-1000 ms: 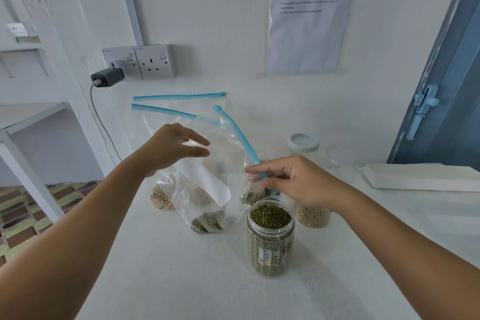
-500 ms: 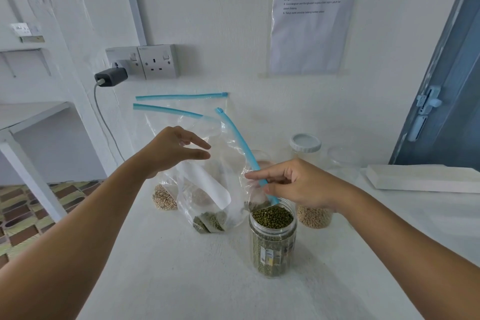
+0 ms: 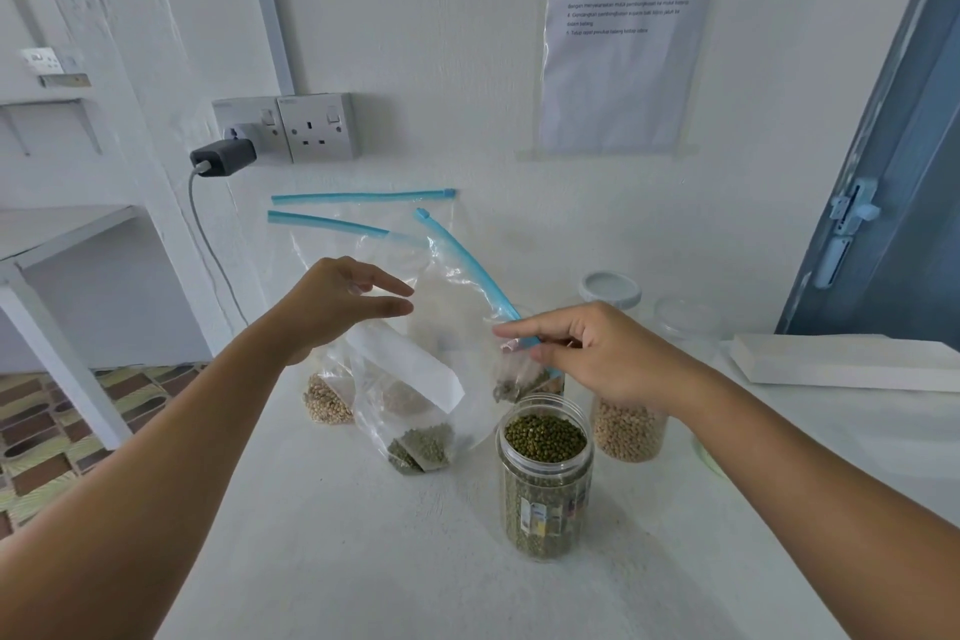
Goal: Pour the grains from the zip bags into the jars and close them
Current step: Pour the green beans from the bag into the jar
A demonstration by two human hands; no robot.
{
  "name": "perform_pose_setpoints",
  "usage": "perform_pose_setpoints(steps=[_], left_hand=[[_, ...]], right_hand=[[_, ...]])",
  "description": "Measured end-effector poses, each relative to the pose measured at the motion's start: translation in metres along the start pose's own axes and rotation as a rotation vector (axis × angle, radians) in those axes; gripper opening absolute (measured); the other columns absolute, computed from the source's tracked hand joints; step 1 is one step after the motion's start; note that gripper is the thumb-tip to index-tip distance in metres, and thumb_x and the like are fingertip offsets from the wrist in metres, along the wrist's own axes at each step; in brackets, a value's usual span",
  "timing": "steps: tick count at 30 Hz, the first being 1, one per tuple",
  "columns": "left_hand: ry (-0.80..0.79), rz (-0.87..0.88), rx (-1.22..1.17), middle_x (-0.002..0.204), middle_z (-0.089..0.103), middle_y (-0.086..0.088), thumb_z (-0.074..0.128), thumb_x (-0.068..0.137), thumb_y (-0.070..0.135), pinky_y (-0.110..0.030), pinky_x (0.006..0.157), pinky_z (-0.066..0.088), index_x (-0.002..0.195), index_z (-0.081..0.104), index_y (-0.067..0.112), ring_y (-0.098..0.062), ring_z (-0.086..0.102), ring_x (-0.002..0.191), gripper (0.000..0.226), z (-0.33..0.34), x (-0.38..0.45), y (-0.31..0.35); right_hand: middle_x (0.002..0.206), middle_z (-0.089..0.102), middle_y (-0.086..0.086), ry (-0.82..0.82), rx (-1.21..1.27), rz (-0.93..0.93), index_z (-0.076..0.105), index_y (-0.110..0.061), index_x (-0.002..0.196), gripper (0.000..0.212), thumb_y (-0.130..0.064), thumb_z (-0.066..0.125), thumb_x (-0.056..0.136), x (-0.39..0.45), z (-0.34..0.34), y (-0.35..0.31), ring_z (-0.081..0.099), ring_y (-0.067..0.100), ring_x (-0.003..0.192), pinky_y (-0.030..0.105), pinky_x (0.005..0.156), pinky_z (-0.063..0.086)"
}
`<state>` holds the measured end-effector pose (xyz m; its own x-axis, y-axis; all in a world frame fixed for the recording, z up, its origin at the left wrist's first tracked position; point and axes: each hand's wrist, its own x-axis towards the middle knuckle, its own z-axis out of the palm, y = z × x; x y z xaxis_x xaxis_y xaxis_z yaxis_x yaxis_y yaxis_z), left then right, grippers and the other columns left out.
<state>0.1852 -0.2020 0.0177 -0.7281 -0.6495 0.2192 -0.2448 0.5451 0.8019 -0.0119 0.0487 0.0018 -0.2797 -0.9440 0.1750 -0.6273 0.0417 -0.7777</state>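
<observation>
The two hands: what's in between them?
In the head view, the clear zip bag hangs between the left hand and right hand, with some green beans left in its bottom corner.

Bright, even, cool daylight; soft faint shadows under the clear plastic jar of green beans (image 3: 544, 478). Wide-angle bending at edges: blue door frame (image 3: 883, 130) leans. Printed sheet's (image 3: 626, 31) text soft.
</observation>
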Motion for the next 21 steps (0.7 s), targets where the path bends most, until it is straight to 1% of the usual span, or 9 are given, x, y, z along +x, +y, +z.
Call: perform_pose_setpoints(steps=[2, 3, 6, 9, 12, 14, 16, 18, 21], left_hand=[[0.004, -0.01, -0.009, 0.113, 0.065, 0.011, 0.088, 0.08, 0.029, -0.038, 0.097, 0.04, 0.098, 0.082, 0.03, -0.001, 0.055, 0.106, 0.019, -0.002, -0.001, -0.003], [0.01, -0.014, -0.016, 0.114, 0.065, 0.011, 0.087, 0.08, 0.029, -0.038, 0.097, 0.04, 0.098, 0.083, 0.03, -0.001, 0.055, 0.106, 0.019, -0.003, -0.002, -0.004], [0.014, -0.023, -0.015, 0.115, 0.066, 0.009, 0.087, 0.08, 0.03, -0.039, 0.098, 0.041, 0.098, 0.083, 0.029, -0.002, 0.055, 0.106, 0.018, -0.005, -0.003, -0.009], [0.019, -0.025, -0.026, 0.116, 0.066, 0.01, 0.087, 0.08, 0.031, -0.038, 0.098, 0.04, 0.097, 0.083, 0.03, -0.001, 0.055, 0.107, 0.017, -0.007, -0.003, -0.012], [0.015, -0.024, -0.025, 0.116, 0.066, 0.009, 0.088, 0.079, 0.032, -0.038, 0.097, 0.041, 0.096, 0.084, 0.033, -0.002, 0.055, 0.109, 0.017, -0.006, -0.003, -0.014], [0.018, -0.022, -0.027, 0.116, 0.066, 0.009, 0.087, 0.08, 0.032, -0.039, 0.098, 0.041, 0.096, 0.083, 0.033, -0.003, 0.056, 0.108, 0.017, -0.005, -0.002, -0.015], [0.026, -0.023, -0.04, 0.115, 0.068, 0.01, 0.087, 0.08, 0.032, -0.04, 0.1, 0.043, 0.095, 0.084, 0.034, -0.005, 0.057, 0.107, 0.015, -0.005, -0.001, -0.016], [0.025, -0.026, -0.048, 0.112, 0.069, 0.01, 0.087, 0.079, 0.034, -0.04, 0.099, 0.043, 0.091, 0.084, 0.037, -0.006, 0.058, 0.107, 0.013, -0.006, -0.001, -0.017], [0.041, -0.024, -0.052, 0.109, 0.071, 0.011, 0.086, 0.077, 0.038, -0.041, 0.099, 0.044, 0.089, 0.084, 0.04, -0.008, 0.059, 0.107, 0.013, -0.007, -0.002, -0.018]], right_hand=[[0.113, 0.075, -0.024, -0.002, -0.008, -0.024, 0.071, -0.045, 0.127, 0.044, -0.009, 0.062, 0.103, 0.003, 0.001, 0.0, 0.067, 0.041, 0.112, 0.061, 0.1, 0.053], [0.113, 0.075, -0.024, 0.005, -0.007, -0.033, 0.072, -0.045, 0.127, 0.045, -0.009, 0.063, 0.103, 0.004, 0.002, 0.001, 0.066, 0.045, 0.11, 0.063, 0.099, 0.053], [0.112, 0.075, -0.023, -0.01, -0.01, -0.028, 0.071, -0.045, 0.128, 0.043, -0.012, 0.067, 0.101, 0.006, 0.002, 0.001, 0.07, 0.031, 0.091, 0.055, 0.091, 0.057], [0.112, 0.076, -0.022, -0.001, 0.001, -0.035, 0.07, -0.045, 0.129, 0.043, -0.013, 0.068, 0.1, 0.007, 0.002, 0.003, 0.07, 0.036, 0.103, 0.053, 0.095, 0.056], [0.109, 0.076, -0.021, -0.025, -0.012, -0.023, 0.069, -0.045, 0.13, 0.043, -0.015, 0.069, 0.099, 0.007, 0.002, 0.001, 0.073, 0.019, 0.1, 0.046, 0.095, 0.058], [0.114, 0.076, -0.023, -0.001, -0.017, -0.034, 0.069, -0.043, 0.131, 0.042, -0.015, 0.069, 0.1, 0.008, 0.003, 0.002, 0.073, 0.016, 0.104, 0.048, 0.099, 0.058], [0.116, 0.075, -0.023, 0.014, -0.011, -0.032, 0.069, -0.043, 0.131, 0.04, -0.017, 0.068, 0.101, 0.01, 0.003, 0.003, 0.072, 0.022, 0.108, 0.05, 0.1, 0.057], [0.114, 0.075, -0.026, 0.007, -0.002, -0.025, 0.07, -0.045, 0.129, 0.039, -0.017, 0.065, 0.103, 0.012, 0.002, 0.003, 0.069, 0.036, 0.11, 0.05, 0.098, 0.058], [0.112, 0.075, -0.025, 0.011, 0.002, -0.038, 0.072, -0.049, 0.125, 0.041, -0.015, 0.06, 0.106, 0.014, 0.004, 0.0, 0.059, 0.057, 0.109, 0.049, 0.086, 0.059]])
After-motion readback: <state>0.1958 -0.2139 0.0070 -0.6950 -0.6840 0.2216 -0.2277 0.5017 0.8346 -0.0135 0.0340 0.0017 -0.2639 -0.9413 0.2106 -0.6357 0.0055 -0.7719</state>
